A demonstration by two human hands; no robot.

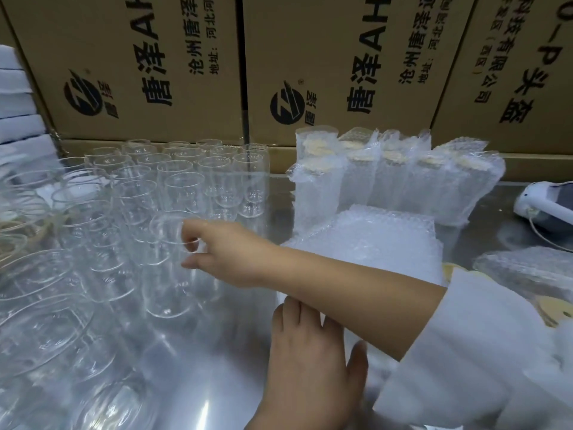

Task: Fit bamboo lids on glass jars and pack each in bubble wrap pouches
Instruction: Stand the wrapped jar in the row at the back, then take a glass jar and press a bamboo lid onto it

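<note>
**Head view: right hand on a glass jar**

Clear, open-topped glass jar [167,280], upright over the shiny table [198,383], at the front of a big bunch of other open jars [186,175]. Right hand [223,249] stretched across to the left, pinching the jar's rim between thumb and fingers. Left hand [307,352] flat, fingers straight, holding nothing, tips just under the right arm beside a pile of bubble wrap pouches [372,243]. Behind the pile, a row of packed pouches [403,187], each with a lidded jar inside. Loose bamboo lid [548,308] far right.
</note>
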